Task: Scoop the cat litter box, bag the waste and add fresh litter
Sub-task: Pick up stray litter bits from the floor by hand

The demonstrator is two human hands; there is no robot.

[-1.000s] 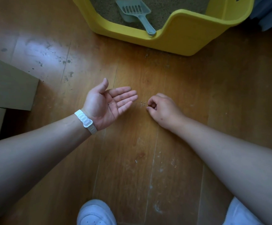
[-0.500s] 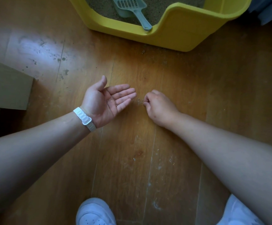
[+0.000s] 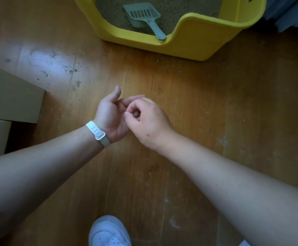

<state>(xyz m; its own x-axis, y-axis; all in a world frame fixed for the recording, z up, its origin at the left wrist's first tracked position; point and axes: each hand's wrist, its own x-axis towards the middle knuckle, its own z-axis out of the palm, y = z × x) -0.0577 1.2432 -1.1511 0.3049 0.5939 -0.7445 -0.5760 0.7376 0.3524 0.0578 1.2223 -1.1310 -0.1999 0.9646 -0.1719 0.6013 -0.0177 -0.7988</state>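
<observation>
Looks like stray-grain cleanup on the brown wooden plank floor (image 3: pixel 215 103). The left hand (image 3: pixel 109 114) lies palm-up and relaxed like a little tray, and the right hand (image 3: pixel 150 121) sits right over it, fingers curled, tips bunched. Honestly can't tell if it's pinching anything. Tip: keep the palm cupped and level, and tip it out low over the sandy litter (image 3: pixel 180 6). The yellow plastic litter box (image 3: pixel 189 48) is straight ahead, well apart from both hands, with the grey-green slotted plastic scoop (image 3: pixel 142 15) lying in it, handle on the low front lip. A few specks (image 3: pixel 158 61) sit just by that wall. There's bare floor between hands and box, a flat cardboard box (image 3: pixel 11 96) crowds the left, and a white shoe (image 3: pixel 109 231) is underneath.
</observation>
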